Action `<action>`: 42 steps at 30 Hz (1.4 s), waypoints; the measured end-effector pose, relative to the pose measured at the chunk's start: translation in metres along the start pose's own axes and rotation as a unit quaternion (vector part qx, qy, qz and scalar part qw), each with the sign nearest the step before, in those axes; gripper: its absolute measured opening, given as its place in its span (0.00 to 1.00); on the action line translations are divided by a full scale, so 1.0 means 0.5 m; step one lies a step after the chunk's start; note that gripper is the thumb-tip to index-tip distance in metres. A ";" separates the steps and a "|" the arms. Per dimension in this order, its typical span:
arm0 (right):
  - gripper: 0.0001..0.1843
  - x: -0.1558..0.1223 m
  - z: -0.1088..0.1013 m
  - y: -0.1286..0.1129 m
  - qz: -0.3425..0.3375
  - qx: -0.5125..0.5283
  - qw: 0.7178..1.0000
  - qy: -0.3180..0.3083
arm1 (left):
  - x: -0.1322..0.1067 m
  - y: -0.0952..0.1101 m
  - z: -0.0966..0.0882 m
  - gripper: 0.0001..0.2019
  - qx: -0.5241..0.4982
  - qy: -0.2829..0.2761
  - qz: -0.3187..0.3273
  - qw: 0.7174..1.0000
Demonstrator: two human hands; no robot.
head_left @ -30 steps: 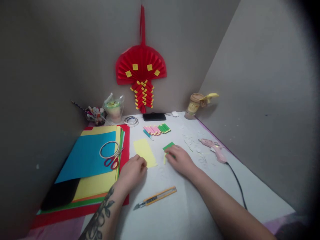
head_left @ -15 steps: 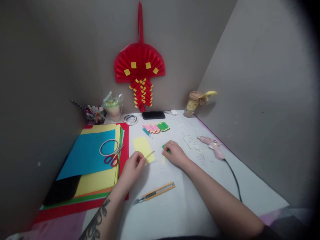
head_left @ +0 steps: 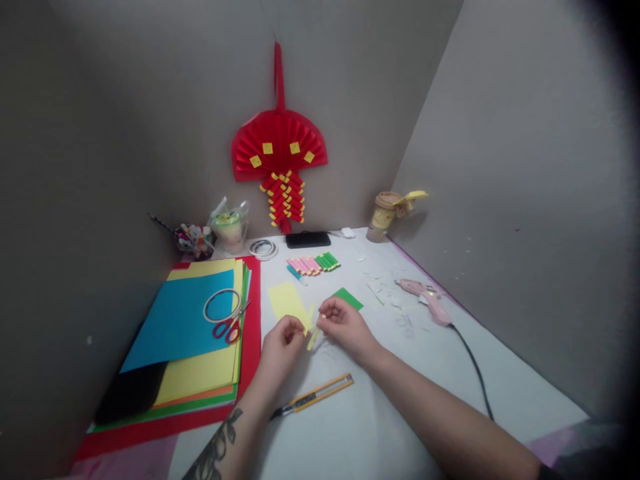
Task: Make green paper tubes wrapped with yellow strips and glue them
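My right hand (head_left: 347, 328) pinches a narrow yellow paper strip (head_left: 313, 339), which slants down from its fingertips. Close beside it, my left hand (head_left: 284, 343) is closed at thumb and forefinger on a thin paper strip whose far end blurs among the yellow pieces. A pale yellow paper rectangle (head_left: 286, 301) lies just beyond the left fingers. Past my right knuckles rests a green paper piece (head_left: 349, 298), partly covered by that hand. Nearer my body lies an orange-edged utility knife (head_left: 320, 395), its blade end partly behind my left wrist.
Left stand stacked coloured sheets (head_left: 175, 327) bearing red-handled scissors (head_left: 230, 329) and a tape roll (head_left: 206, 313). Behind lie pink and green paper rolls (head_left: 313, 264) and a phone (head_left: 309, 240). Right is a corded glue gun (head_left: 427, 301) near paper scraps (head_left: 377, 293). A red paper fan (head_left: 280, 153) hangs behind.
My right hand has left the green paper and come nearer the left, lifting a yellow strip off the table. The left hand has moved slightly right. The view has tilted up a little.
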State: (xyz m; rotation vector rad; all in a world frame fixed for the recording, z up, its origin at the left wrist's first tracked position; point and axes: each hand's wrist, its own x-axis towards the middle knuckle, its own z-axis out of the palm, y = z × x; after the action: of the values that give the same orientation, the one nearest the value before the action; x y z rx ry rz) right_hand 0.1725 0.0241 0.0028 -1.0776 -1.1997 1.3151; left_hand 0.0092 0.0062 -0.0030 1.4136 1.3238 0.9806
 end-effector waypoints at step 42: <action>0.11 0.000 -0.013 -0.002 0.006 -0.045 0.999 -0.021 | -0.016 0.017 -0.002 0.13 0.164 -0.063 0.073 0.982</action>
State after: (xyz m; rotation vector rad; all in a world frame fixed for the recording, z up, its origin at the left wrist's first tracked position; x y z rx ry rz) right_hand 0.1790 0.0246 0.0029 -1.1269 -1.2955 1.3082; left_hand 0.0094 -0.0014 0.0059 1.8142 1.3445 0.7731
